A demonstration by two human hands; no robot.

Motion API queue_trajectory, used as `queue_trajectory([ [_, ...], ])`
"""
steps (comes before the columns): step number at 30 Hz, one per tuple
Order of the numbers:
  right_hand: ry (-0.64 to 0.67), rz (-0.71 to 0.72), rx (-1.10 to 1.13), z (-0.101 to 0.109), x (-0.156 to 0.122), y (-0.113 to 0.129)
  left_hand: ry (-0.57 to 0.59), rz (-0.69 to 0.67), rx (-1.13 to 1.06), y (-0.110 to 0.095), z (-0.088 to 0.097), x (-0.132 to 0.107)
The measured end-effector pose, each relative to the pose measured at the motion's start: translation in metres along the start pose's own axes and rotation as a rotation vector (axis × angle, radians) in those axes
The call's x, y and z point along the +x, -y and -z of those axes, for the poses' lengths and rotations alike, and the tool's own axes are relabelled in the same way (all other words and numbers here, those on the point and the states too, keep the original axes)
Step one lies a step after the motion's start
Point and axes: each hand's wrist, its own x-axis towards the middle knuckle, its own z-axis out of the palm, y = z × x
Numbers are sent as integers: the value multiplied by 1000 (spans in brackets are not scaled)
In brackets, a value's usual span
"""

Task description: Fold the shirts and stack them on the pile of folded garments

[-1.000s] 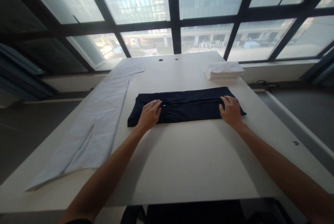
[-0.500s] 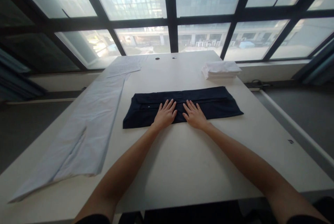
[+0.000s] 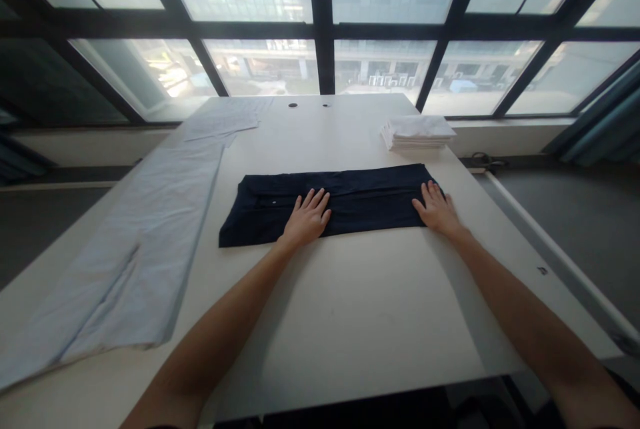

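A dark navy, long rectangular bundle of folded fabric lies flat, crosswise, on a smooth white desk, in front of the person and well apart from the other cloth. The left hand rests palm down just left of the bundle's middle, fingers spread; the right hand lies likewise at its right end, fingers fanned over the corner. The grip of each hand is wide open and pinches nothing; both only touch the top layer, with the wrists over the near edge. A small white round spot, perhaps a button, shows on the fabric to the left of the left hand. The bundle looks light, soft and limp, with nothing fragile about it; its layers would probably slide over one another or sag if lifted by a single corner. The surer hold seems to be at both short ends, thumbs above and fingers beneath all the layers, keeping the long creases together. To the left lies a long, pale white, lightly wrinkled length of fabric, and toward the far right edge of the desk sits a neat stack of folded white cloth.
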Motion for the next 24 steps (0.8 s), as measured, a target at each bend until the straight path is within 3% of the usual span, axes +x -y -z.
queue_trajectory([
  [4,-28,-94,6,-3,-1,-25,6,1,9,0,0,1],
  [24,-170,-99,104,-8,-7,-25,9,38,-46,-3,4,0],
])
